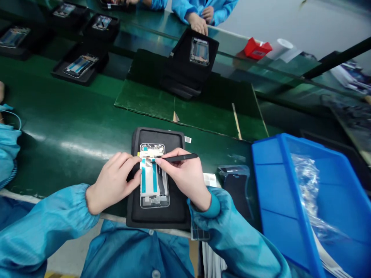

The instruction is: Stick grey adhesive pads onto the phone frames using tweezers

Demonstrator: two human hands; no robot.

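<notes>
An opened smartphone (149,177) lies face down in a black foam tray (178,208) in front of me, its circuit board at the far end and blue strips down its middle. My left hand (116,179) holds the phone's left edge between thumb and fingers. Black tweezers (182,157) are pinched in my right hand (185,175). Their tip reaches the area just below the circuit board. My right fingertips hide part of that spot, so what the tip touches cannot be made out.
A blue bin (272,193) with clear plastic wrap (307,185) stands at right. Beside it lies a dark phone-sized panel in a plastic sleeve (236,189). Across the green bench, a co-worker's hand (198,24) touches another foam tray (181,73). Several phone trays (84,75) are at upper left.
</notes>
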